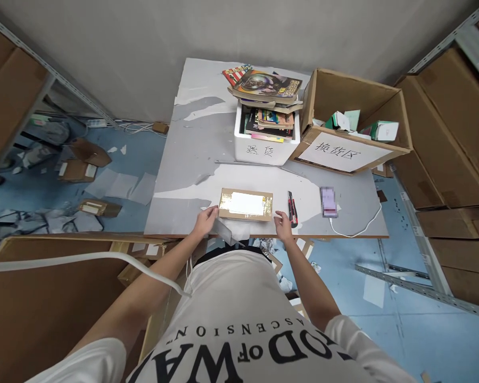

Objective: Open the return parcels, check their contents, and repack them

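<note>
A small flat cardboard box (245, 204) with a white label and shiny tape lies at the front of the table. At its left end is my left hand (205, 221), fingers pinched together on a thin pale grey sheet (222, 231) that hangs over the table edge; whether the fingertips also touch the box cannot be made out. My right hand (283, 225) is just off the box's right corner, fingers slightly bent and apart, holding nothing. Beside it lies a red and black utility knife (292, 209).
Behind the box stand a white bin (259, 151) piled with books and a large open carton (351, 153) holding small boxes. A phone (328, 202) with a white cable lies right. Cartons fill the right shelf (443, 133). A white hose (104, 256) crosses my left forearm.
</note>
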`<act>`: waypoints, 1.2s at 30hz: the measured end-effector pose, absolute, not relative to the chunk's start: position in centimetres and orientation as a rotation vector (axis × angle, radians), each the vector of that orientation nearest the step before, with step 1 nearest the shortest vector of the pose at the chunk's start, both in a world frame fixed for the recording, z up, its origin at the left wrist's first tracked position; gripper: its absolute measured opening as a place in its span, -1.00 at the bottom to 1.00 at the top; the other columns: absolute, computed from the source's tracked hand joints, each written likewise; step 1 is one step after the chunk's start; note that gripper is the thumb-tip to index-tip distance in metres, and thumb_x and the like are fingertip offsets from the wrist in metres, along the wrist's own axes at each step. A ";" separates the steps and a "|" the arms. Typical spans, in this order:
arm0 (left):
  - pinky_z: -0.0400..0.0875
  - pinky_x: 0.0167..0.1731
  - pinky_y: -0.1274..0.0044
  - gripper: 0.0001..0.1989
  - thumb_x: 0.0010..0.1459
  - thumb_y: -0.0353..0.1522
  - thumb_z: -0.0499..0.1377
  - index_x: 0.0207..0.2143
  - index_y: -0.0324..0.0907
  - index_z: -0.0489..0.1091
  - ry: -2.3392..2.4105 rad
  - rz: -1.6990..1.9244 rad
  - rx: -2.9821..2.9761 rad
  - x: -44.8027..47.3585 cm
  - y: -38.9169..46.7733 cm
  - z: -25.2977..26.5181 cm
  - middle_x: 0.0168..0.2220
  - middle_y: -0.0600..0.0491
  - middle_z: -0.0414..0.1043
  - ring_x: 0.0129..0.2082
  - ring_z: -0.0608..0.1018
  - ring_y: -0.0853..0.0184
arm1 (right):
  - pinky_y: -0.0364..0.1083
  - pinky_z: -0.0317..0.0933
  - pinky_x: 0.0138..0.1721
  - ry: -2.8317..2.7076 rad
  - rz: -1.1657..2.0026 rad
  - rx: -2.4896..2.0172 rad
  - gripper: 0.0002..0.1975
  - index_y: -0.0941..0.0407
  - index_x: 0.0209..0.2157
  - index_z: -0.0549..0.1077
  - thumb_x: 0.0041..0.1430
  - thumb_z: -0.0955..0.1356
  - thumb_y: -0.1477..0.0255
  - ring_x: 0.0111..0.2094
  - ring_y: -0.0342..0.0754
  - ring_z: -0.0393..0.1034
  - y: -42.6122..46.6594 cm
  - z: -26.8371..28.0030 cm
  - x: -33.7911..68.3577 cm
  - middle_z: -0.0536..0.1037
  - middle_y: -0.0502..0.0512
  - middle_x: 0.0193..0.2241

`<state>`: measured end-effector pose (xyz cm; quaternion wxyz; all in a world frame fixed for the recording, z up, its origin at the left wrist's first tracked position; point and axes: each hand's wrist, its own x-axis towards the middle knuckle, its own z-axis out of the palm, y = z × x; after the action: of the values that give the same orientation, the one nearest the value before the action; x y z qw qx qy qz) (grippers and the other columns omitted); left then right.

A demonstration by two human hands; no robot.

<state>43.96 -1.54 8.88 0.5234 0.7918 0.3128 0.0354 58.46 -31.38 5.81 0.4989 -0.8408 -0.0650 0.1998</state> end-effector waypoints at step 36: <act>0.37 -0.09 0.50 -0.60 0.16 -0.25 0.02 -0.06 -0.21 0.48 0.851 -0.141 2.041 47.7 -0.1 7.1 -0.11 -0.06 0.55 -0.14 0.56 0.25 | 0.01 0.25 -0.02 -0.203 0.671 -2.136 -0.66 0.09 -0.04 0.31 0.16 0.17 0.37 -0.11 -0.01 0.43 -30.5 5.9 59.0 0.47 0.19 -0.04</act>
<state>47.74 -0.07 7.08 0.4463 0.8243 0.3438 -0.0571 58.95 -30.46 5.90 0.4321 -0.8568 -0.0814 0.2692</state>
